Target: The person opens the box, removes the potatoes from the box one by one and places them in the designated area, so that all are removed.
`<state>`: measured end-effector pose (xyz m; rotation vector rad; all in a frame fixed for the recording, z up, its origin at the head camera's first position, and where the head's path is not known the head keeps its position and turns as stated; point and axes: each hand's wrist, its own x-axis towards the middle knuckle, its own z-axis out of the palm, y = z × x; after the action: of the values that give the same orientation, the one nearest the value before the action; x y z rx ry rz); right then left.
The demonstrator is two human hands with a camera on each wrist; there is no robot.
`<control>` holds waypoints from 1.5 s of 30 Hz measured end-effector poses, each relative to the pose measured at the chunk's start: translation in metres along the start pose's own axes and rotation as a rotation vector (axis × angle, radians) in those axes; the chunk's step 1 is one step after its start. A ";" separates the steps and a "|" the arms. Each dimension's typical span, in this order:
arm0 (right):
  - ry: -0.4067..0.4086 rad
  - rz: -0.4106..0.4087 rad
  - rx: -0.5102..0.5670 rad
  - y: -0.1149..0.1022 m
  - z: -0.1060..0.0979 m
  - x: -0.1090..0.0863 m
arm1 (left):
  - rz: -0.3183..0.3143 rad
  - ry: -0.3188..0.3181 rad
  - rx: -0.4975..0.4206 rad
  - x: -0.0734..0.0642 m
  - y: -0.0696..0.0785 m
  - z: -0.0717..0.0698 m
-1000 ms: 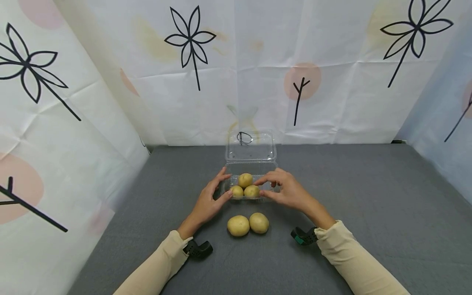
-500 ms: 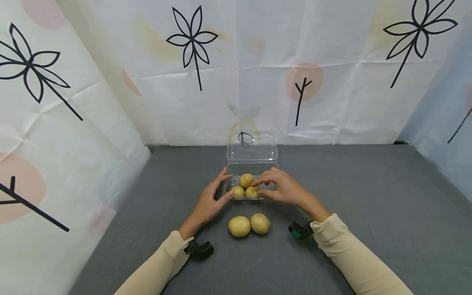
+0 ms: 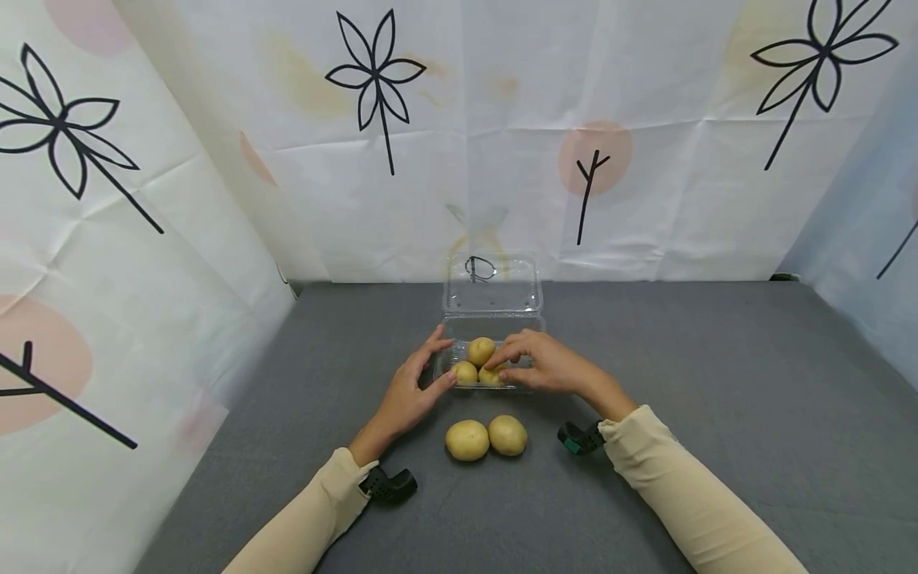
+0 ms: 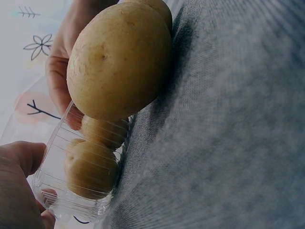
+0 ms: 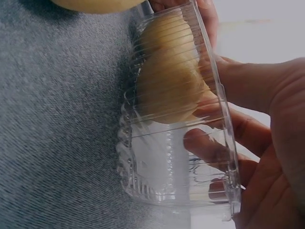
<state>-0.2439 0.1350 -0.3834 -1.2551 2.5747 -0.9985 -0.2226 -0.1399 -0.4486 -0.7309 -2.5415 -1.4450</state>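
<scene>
A clear plastic clamshell container [image 3: 519, 323] stands on the table with its lid [image 3: 502, 296] raised at the back. Three potatoes lie in it: one behind [image 3: 480, 351], a front left potato [image 3: 465, 373] and a front right potato [image 3: 488, 376]. My left hand [image 3: 402, 399] holds the container's left side, thumb [image 4: 29, 155] at the front rim. My right hand [image 3: 555, 367] reaches over the rim from the right. Its thumb and index finger [image 5: 207, 107] pinch the front right potato, while the other fingers extend inside the container.
Two more potatoes, a left one [image 3: 467, 441] and a right one [image 3: 508, 435], lie side by side on the grey cloth [image 3: 681, 383] in front of the container. A white patterned curtain [image 3: 502, 119] hangs behind the table.
My right hand has moved left inside the container, its fingertips now further over the front right potato. My left hand keeps its place on the container; the potatoes lie as before.
</scene>
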 end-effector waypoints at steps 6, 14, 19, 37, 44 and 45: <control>-0.025 0.056 0.042 0.002 0.000 0.003 | -0.002 0.003 0.000 0.000 -0.002 0.000; -0.063 0.044 0.025 0.003 -0.002 0.007 | -0.010 0.001 -0.007 0.000 -0.002 0.000; -0.105 0.064 0.011 0.001 -0.005 0.010 | -0.021 -0.003 -0.011 0.000 -0.001 0.000; -0.167 0.083 -0.007 0.003 -0.004 0.019 | -0.017 0.005 -0.031 0.000 -0.002 0.000; -0.124 0.104 -0.020 0.007 -0.001 0.018 | -0.013 0.007 -0.033 0.000 -0.002 0.000; -0.115 0.100 -0.026 0.007 -0.001 0.017 | -0.012 0.006 -0.030 0.000 -0.002 0.000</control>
<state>-0.2598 0.1257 -0.3840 -1.1411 2.5421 -0.8517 -0.2239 -0.1403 -0.4503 -0.7151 -2.5295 -1.4895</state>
